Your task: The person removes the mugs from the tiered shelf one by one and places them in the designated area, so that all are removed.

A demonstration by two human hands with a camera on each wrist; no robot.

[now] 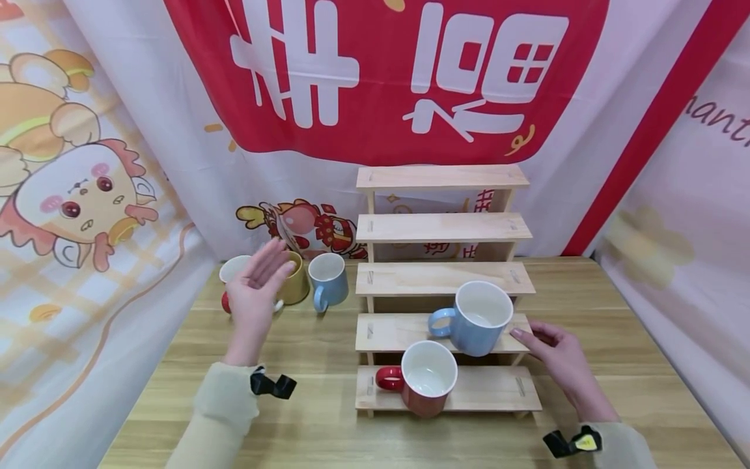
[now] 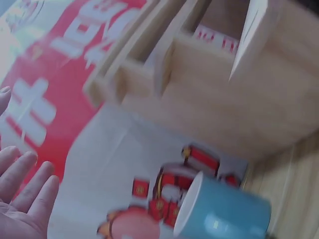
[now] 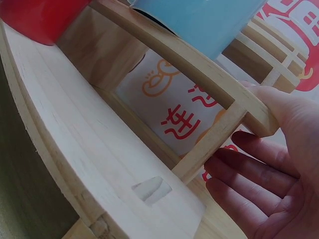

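Head view: a wooden stepped shelf [image 1: 442, 286] with 5 tiers stands on the wooden tabletop [image 1: 316, 404], right of centre. A red mug [image 1: 423, 377] sits on the nearest tier, handle to the left. A light blue mug [image 1: 477, 317] sits on the 2nd tier, just behind and right of the red one, handle also left. The right hand [image 1: 556, 358] lies at the right end of the 2nd tier, fingers relaxed and unfolded, fingertips close to the light blue mug; contact with the mug cannot be confirmed. The left hand [image 1: 258, 286] is raised over the far left part of the tabletop, palm showing, fingers straight, holding nothing. Behind it stand a white mug [image 1: 233, 268], a yellow mug [image 1: 295, 281] and a 2nd blue mug [image 1: 328, 280], close together in a row.

Left wrist view: blurred. The left hand's fingers [image 2: 25, 184] are extended and empty at the lower left. The blue mug [image 2: 224, 211] shows at the lower edge, with the shelf [image 2: 214, 84] beyond it.

Right wrist view: the right hand [image 3: 271, 164] is flat and loose, its thumb resting against the end of the 2nd tier [image 3: 199, 69]. The light blue mug [image 3: 204, 22] stands on that tier; the red mug [image 3: 35, 17] shows at the upper left.
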